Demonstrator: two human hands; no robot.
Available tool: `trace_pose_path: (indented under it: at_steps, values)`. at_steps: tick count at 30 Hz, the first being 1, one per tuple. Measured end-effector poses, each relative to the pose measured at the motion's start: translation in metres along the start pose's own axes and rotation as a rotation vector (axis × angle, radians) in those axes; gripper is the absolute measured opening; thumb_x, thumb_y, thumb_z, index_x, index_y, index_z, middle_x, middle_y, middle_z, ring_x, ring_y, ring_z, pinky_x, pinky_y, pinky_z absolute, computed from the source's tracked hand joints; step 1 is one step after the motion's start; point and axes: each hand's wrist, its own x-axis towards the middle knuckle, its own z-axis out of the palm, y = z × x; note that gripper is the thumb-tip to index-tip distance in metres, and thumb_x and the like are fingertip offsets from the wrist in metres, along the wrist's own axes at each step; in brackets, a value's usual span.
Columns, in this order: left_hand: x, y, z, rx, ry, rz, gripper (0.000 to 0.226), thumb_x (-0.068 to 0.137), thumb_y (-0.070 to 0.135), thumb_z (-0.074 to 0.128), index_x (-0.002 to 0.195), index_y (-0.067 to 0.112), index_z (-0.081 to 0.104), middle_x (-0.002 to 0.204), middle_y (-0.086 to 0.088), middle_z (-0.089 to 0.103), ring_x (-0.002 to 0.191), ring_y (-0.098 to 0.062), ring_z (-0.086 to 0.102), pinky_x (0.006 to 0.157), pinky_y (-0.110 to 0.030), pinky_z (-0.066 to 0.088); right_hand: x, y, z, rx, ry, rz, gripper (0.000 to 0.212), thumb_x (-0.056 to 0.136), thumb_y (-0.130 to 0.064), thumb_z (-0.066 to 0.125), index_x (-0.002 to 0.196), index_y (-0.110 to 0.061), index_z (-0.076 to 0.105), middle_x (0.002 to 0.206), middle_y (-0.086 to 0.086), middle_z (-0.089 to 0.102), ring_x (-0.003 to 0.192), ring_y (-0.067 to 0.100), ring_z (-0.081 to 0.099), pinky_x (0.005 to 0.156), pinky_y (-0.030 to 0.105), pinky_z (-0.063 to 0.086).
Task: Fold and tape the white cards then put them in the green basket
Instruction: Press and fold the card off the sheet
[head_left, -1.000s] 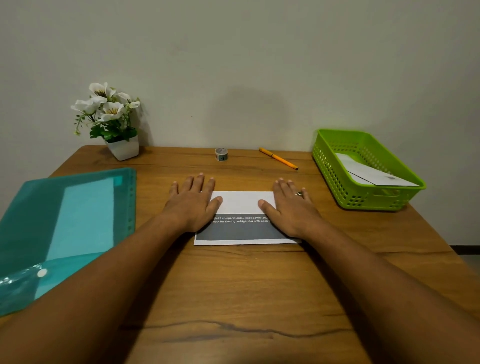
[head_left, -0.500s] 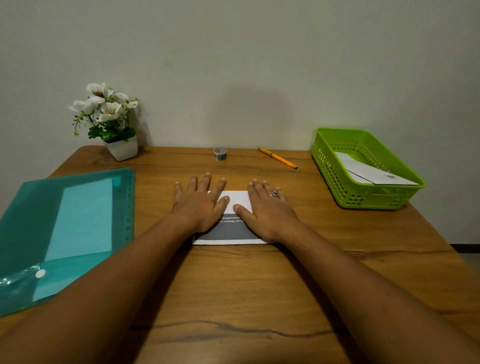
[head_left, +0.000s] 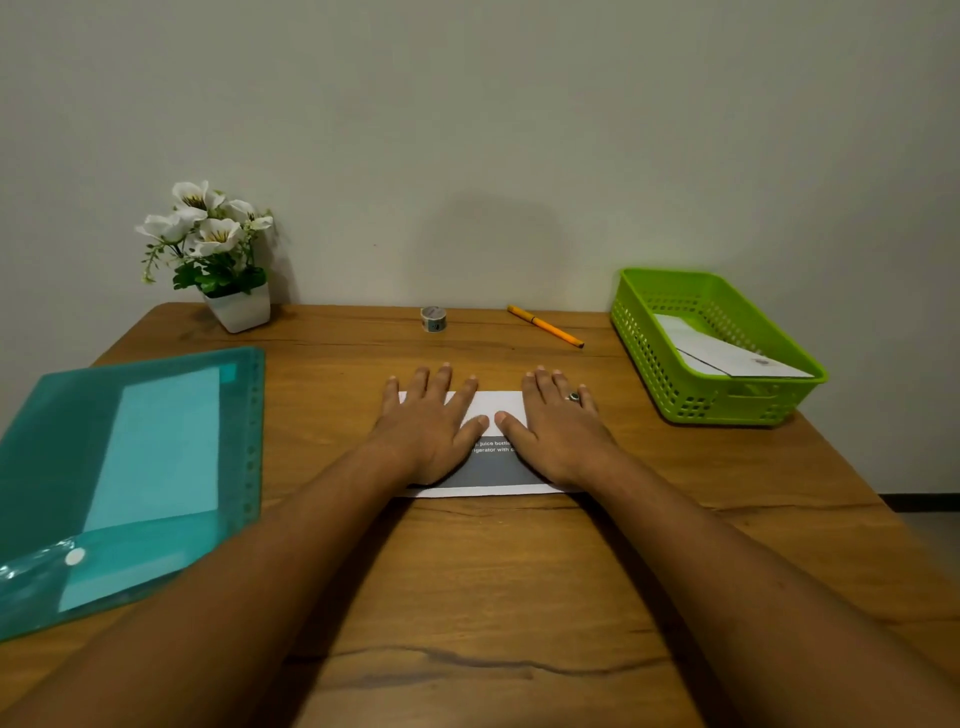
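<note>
This is looking like a desk corner in a home or small office. A wooden desk (head_left: 467, 571) is standing against a plain wall (head_left: 467, 130). Flowers (head_left: 208, 234) in a white pot (head_left: 240, 309) are sitting at upper left. A teal folder (head_left: 130, 467) is lying at left. A tape roll (head_left: 432, 318), a pen (head_left: 545, 326) and a basket (head_left: 649, 353) are sitting along the far edge, from centre to right.

We see a plain pale wall (head_left: 467, 130) from 10 to 2 o'clock. A brown wooden table (head_left: 493, 571) with dark grain lines stands against it. At 3 o'clock a dark skirting board (head_left: 919, 502) meets a grey floor (head_left: 937, 535). The light is soft.
</note>
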Motion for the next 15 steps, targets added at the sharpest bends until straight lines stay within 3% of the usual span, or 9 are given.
trace_pose_path:
  at_steps: [3,8,11,15]
  values:
    - [-0.002,-0.014,-0.006,0.013,-0.027,0.086,0.077,0.098,0.072,0.011,0.162,0.033,-0.005,0.171,-0.004,-0.007,0.157,-0.027,-0.006,0.125,-0.057,0.002,-0.002,0.005,-0.004,-0.013,-0.023,-0.023,0.092,0.099,-0.076,0.015,0.166,-0.015,0.0,0.174,0.008,-0.004,0.161,0.025,-0.006,0.129,0.052,-0.002]
    - [-0.011,-0.036,-0.012,-0.006,-0.083,0.069,0.084,0.096,0.076,0.018,0.163,0.029,-0.002,0.172,0.0,-0.006,0.157,-0.024,-0.003,0.126,-0.054,0.002,-0.001,0.008,-0.01,0.013,-0.09,-0.038,0.101,0.093,-0.084,0.023,0.167,-0.019,0.001,0.174,0.007,-0.008,0.16,0.026,-0.008,0.128,0.052,-0.004]
    - [-0.012,-0.038,-0.025,-0.032,-0.062,0.076,0.08,0.095,0.074,0.037,0.16,0.031,0.019,0.167,-0.003,0.018,0.152,-0.026,0.018,0.122,-0.053,0.02,-0.001,0.009,-0.018,0.053,-0.14,-0.056,0.094,0.096,-0.078,0.036,0.167,-0.023,0.006,0.175,0.006,-0.006,0.16,0.026,-0.008,0.127,0.052,-0.003]
    - [-0.01,-0.04,-0.039,-0.066,-0.041,0.074,0.074,0.086,0.073,0.058,0.147,0.033,0.042,0.147,-0.003,0.042,0.136,-0.024,0.036,0.11,-0.05,0.038,-0.002,0.012,-0.035,0.127,-0.191,-0.071,0.084,0.098,-0.064,0.053,0.165,-0.028,0.018,0.175,0.003,0.004,0.161,0.026,0.001,0.128,0.051,0.003]
